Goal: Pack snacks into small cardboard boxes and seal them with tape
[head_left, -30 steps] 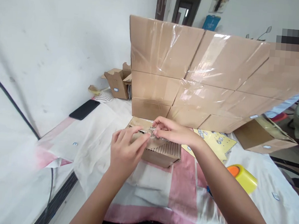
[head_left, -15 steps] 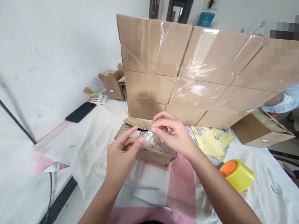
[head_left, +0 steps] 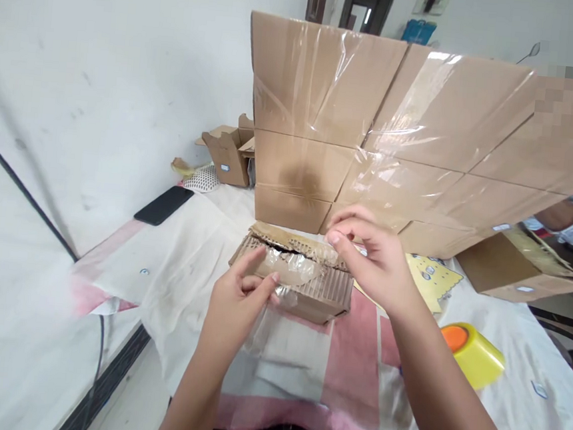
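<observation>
A ribbed brown cardboard box [head_left: 316, 308] with a torn, raised upper flap lies on the cloth in front of me. A shiny, wrinkled piece of clear tape [head_left: 295, 266] covers part of its top and hangs a little over the front edge. My left hand [head_left: 236, 297] is at the box's left end, thumb and forefinger apart beside the tape, the other fingers curled. Above the right end of the box, my right hand [head_left: 370, 256] is off the cardboard with thumb and forefinger pinched together; anything between them is too small to see.
Behind the box stands a tall taped cardboard panel [head_left: 301, 163]. A yellow tape roll [head_left: 479, 356] and a yellow paper sheet [head_left: 434, 281] lie to the right, near an open carton [head_left: 503, 261]. A black phone [head_left: 164, 204] lies left. Another person's hand [head_left: 557, 215] shows at far right.
My right hand has lifted away from the tape, up and to the right. The tape, bunched between both hands before, now lies flatter on the box. The view has shifted slightly.
</observation>
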